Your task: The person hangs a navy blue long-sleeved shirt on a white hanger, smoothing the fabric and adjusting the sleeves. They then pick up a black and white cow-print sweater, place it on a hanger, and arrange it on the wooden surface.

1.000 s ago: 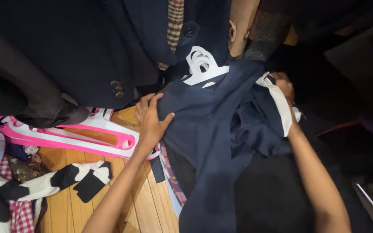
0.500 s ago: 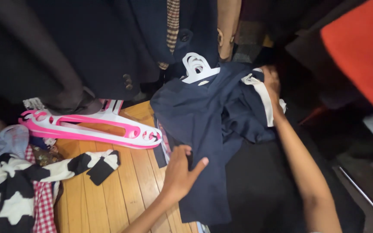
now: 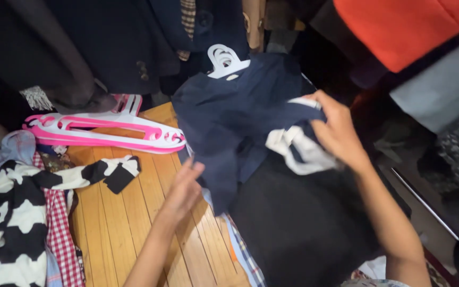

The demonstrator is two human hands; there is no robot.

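Observation:
A navy garment (image 3: 229,122) lies spread on the wooden floor with a white hanger (image 3: 224,61) at its collar end. My right hand (image 3: 336,130) grips a bunched part of the garment with its white lining (image 3: 298,151) showing. My left hand (image 3: 184,191) reaches toward the garment's lower left edge, fingers apart, just touching the cloth.
Pink and white hangers (image 3: 102,130) lie on the wooden floor (image 3: 118,228). A black-and-white patterned cloth (image 3: 11,212) and a red checked cloth (image 3: 59,239) lie at the left. Dark coats (image 3: 107,42) hang behind. A black cloth (image 3: 298,228) lies under the navy garment. An orange item (image 3: 399,26) is at top right.
My right hand has folded the garment's right side inward, exposing white lining. My left hand has slid down from the upper left edge to the lower left edge.

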